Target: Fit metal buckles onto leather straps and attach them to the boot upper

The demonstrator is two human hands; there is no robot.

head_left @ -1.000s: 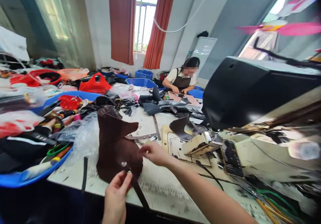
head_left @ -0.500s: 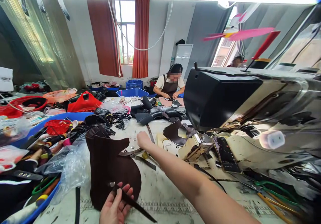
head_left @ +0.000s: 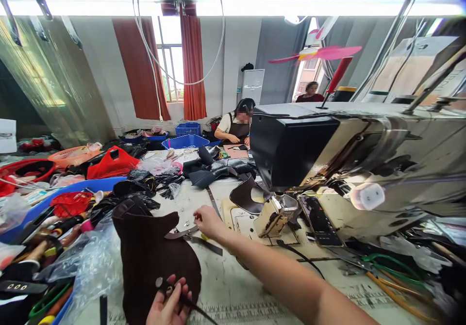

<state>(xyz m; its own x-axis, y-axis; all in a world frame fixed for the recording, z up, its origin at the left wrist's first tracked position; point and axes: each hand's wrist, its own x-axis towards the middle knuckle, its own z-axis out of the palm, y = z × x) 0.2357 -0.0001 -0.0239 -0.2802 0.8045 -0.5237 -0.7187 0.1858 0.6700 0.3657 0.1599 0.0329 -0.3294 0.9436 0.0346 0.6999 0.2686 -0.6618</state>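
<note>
My left hand is closed around a narrow dark strap with a round metal piece at its upper end. Under that hand lies a dark brown leather piece, broad and rounded at the bottom. Farther forward, my right hand hovers over the worktable beside several tiny shiny metal parts. Its fingertips are drawn together, and what they pinch, if anything, is too small to make out. Close to that wrist lie thin brown straps.
To the right stands a sewing machine, with a phone and green-handled scissors near it. A blue tray of tools and clear plastic fill the left side. Across the table a person works near black leather pieces.
The view has tilted upward. My right hand has drawn back slightly from the small metal parts, and its fingertips now show. My left hand still holds the strap.
</note>
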